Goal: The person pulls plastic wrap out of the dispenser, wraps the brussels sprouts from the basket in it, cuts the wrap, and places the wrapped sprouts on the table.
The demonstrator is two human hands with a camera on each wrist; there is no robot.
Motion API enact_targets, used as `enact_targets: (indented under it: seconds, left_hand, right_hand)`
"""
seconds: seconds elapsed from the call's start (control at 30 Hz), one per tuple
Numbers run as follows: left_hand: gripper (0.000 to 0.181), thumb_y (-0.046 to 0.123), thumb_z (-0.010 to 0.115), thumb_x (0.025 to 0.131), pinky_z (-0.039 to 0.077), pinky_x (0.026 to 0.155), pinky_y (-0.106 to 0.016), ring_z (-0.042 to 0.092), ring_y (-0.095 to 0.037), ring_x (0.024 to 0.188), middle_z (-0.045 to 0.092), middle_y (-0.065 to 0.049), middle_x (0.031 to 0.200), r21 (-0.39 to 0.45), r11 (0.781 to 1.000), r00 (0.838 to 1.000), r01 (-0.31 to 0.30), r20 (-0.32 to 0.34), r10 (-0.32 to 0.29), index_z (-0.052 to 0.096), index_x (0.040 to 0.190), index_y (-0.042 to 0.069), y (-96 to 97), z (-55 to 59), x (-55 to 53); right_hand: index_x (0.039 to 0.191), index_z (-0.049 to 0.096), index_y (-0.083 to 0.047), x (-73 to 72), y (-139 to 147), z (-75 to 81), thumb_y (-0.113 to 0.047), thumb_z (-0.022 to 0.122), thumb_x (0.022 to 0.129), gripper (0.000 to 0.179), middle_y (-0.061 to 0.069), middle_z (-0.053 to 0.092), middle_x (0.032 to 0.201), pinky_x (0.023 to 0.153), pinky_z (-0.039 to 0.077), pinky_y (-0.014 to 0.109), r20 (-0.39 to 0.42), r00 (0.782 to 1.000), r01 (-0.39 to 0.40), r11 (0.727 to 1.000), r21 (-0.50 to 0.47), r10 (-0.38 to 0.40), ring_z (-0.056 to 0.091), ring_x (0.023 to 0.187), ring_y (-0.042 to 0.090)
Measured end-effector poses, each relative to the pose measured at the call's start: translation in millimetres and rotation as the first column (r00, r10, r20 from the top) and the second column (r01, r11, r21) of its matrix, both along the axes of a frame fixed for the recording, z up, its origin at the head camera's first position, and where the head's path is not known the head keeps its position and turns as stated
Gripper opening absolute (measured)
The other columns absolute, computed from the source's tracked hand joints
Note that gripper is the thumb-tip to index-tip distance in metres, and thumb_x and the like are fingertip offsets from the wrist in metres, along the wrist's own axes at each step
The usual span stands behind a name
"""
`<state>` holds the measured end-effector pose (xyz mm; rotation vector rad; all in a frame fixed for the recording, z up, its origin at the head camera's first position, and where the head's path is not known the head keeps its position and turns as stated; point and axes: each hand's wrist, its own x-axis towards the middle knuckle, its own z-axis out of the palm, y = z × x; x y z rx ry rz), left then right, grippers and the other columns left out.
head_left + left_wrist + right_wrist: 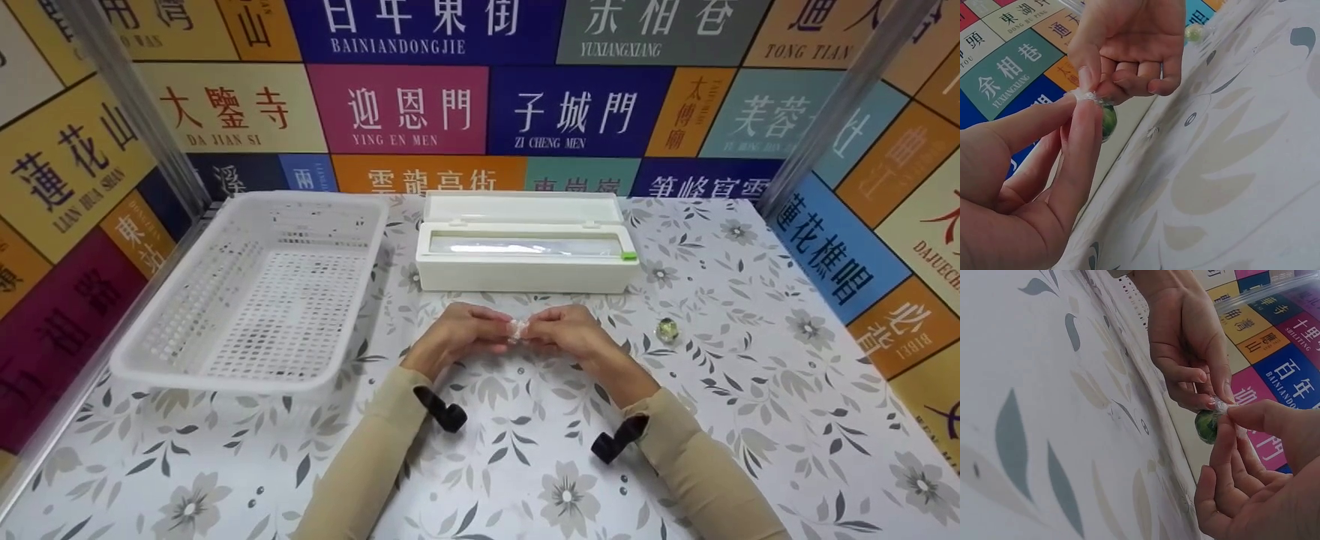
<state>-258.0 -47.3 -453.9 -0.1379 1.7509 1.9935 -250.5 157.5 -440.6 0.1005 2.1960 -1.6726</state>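
Note:
Over the table, both hands meet at a small round green ball wrapped in clear plastic film. My left hand pinches the gathered film between thumb and fingers. From the other side my right hand pinches the same bunched film, its thumb and forefinger right against the left fingertips. Below the pinched film hangs the green ball, partly hidden by fingers in the left wrist view. A second ball, yellowish green and film-wrapped, lies on the table to the right of the right hand.
A white film dispenser box stands behind the hands, lid raised, with clear film inside and a green slider at its right end. To the left is a white perforated basket. Printed panels wall the flower-patterned table.

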Motion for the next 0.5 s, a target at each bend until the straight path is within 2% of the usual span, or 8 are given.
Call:
enact_targets:
  seconds: [0.23,0.4,0.5]
  left_hand:
    - [0.031,0.002,0.079,0.083,0.062,0.065,-0.022,0.072,-0.015,0.07,0.077,-0.014,0.097,-0.041,0.999,1.0,-0.006,-0.001,0.006,0.073,0.114,0.001,-0.9,-1.2,-2.2]
    - [0.033,0.007,0.081,0.082,0.06,0.057,-0.021,0.068,-0.011,0.063,0.076,-0.006,0.082,-0.064,0.998,1.0,-0.004,0.019,0.006,0.073,0.114,0.004,-3.8,-0.3,-2.2]
    - [0.034,0.006,0.081,0.083,0.061,0.058,-0.021,0.069,-0.011,0.064,0.075,-0.006,0.08,-0.044,0.999,0.999,-0.011,0.036,0.012,0.072,0.115,0.003,-4.0,0.5,-1.6]
  right_hand:
    - [0.105,0.075,-0.002,0.5,2.2,1.4,-0.012,0.082,0.08,0.027,-0.002,0.077,0.08,0.078,0.062,0.027,0.023,0.999,0.025,0.999,-0.048,-0.024,0.073,0.079,0.014]
    - [0.112,0.072,0.0,-0.2,4.3,6.2,-0.013,0.077,0.086,0.029,-0.001,0.078,0.082,0.08,0.063,0.028,0.047,0.999,0.007,0.996,-0.091,-0.003,0.074,0.079,0.013]
    - [0.116,0.07,0.003,-0.9,4.5,7.0,-0.011,0.074,0.089,0.031,-0.001,0.077,0.082,0.08,0.063,0.027,0.055,0.998,-0.008,0.993,-0.115,0.014,0.073,0.078,0.012]
